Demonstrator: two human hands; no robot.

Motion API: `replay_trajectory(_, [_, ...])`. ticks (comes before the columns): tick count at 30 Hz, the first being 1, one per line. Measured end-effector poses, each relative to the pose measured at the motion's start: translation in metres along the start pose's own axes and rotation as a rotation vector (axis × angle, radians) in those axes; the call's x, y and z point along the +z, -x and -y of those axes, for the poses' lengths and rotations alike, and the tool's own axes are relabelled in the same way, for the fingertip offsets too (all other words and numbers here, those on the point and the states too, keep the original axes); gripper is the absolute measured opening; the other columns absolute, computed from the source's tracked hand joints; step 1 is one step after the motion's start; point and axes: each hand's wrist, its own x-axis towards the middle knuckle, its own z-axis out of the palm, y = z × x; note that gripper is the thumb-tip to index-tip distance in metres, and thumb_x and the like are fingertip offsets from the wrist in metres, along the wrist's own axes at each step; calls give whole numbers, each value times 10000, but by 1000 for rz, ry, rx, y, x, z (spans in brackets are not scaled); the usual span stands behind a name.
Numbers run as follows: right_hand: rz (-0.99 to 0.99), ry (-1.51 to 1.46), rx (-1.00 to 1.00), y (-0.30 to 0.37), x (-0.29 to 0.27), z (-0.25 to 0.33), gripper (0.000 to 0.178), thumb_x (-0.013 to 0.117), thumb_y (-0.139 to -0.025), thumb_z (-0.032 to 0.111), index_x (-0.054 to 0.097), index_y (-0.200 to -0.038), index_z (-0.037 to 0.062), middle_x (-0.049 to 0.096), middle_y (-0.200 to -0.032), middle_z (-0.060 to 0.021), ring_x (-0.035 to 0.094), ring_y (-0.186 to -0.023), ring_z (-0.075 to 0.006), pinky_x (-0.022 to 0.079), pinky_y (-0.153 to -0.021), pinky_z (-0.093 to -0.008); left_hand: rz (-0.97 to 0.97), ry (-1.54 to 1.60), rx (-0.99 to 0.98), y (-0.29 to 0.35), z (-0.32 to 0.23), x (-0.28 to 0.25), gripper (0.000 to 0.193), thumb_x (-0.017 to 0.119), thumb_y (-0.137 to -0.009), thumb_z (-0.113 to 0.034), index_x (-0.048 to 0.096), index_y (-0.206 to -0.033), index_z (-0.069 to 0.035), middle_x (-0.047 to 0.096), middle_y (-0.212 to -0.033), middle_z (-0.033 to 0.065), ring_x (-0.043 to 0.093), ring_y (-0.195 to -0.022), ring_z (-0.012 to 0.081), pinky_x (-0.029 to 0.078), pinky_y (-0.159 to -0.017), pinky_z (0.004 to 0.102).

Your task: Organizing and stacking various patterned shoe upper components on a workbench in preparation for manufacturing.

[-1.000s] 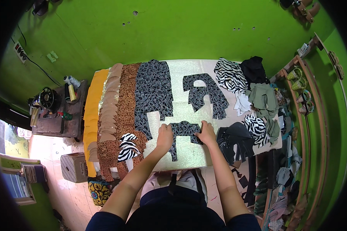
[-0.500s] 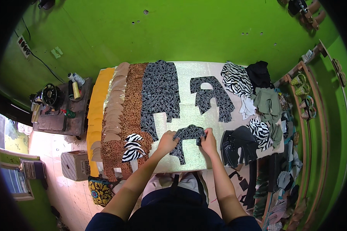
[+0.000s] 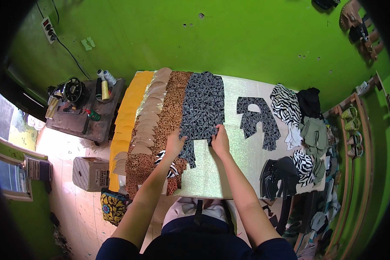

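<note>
A black-and-grey patterned fabric piece (image 3: 199, 130), cut in an arch, lies over the near end of a column of matching overlapped pieces (image 3: 203, 95) on the table. My left hand (image 3: 175, 144) is closed at its left edge, beside the leopard-print pieces (image 3: 173, 104). At its right edge my right hand (image 3: 220, 139) pinches the fabric between thumb and fingers. Below my left wrist, zebra-print pieces (image 3: 172, 170) are partly covered by the forearm. More loose dark patterned pieces (image 3: 260, 119) rest to the right of the column.
Tan pieces (image 3: 149, 119) and yellow sheets (image 3: 132, 108) run down the table's left side. Zebra-print (image 3: 286, 104), olive (image 3: 314, 132) and black pieces (image 3: 279, 175) are heaped at the right. A sewing machine (image 3: 73, 90) stands left; a wooden rack (image 3: 364, 164) stands right.
Both hands have moved away from me with the dark patterned piece, from the table's near edge onto the column's near end. The view has shifted, so the table appears further right.
</note>
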Motion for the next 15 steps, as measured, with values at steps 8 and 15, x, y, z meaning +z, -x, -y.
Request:
replay_trajectory(8, [-33,306,78,-6,7,5,444,596,-695,8,418,-1099,58,473,-1001,-172,485,-938,-334,421,-776,-397,60,-55,-81,-1,-7,7,431,659,-735,-96,470,-1111,-5,514,-1074,200,510,-984,361,425,-823,399])
replay_trajectory(15, [-6,267,-64,-13,-12,-11,529,647,-702,80,417,-1178,81,424,-1045,-157,427,-990,-317,369,-836,-406,-215,-385,235,-3,-36,20,348,574,-693,-43,519,-1037,-52,455,-1029,137,459,-946,301,393,-766,384])
